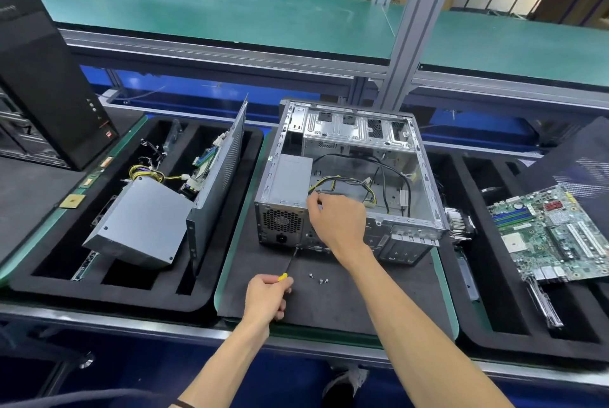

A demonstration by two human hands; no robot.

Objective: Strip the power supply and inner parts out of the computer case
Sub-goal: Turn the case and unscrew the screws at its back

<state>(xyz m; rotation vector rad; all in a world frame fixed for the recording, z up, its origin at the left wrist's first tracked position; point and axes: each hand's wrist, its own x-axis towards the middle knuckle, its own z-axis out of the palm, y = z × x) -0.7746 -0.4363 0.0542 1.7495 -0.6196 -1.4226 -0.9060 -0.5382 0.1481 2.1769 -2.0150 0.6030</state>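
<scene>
From the head view we see the open computer case (pixel 359 177) lying on its side on a dark foam mat (pixel 329 302) at the centre of the worktop, its open face turned up and its rear panel toward the lower edge of the frame. The power supply (pixel 290 187) sits in the case's lower-left corner, a grey box whose long axis runs from the rear panel up into the frame, its fan grille facing the bottom of the picture. Our right hand (pixel 339 220) rests at the supply's right edge, its fingers (pixel 313 201) curled on the box's top corner beside the yellow and black cables (pixel 346 183); we cannot tell how firmly they hold. Our left hand (pixel 267 295), lower centre, is clenched round a yellow-handled screwdriver (pixel 290 262), whose dark shaft slants up and right so the tip meets the rear panel just below the supply. Three loose screws (pixel 319 279) lie on the mat just right of that hand. A motherboard (pixel 557 233) lies on the tray at the right.
</scene>
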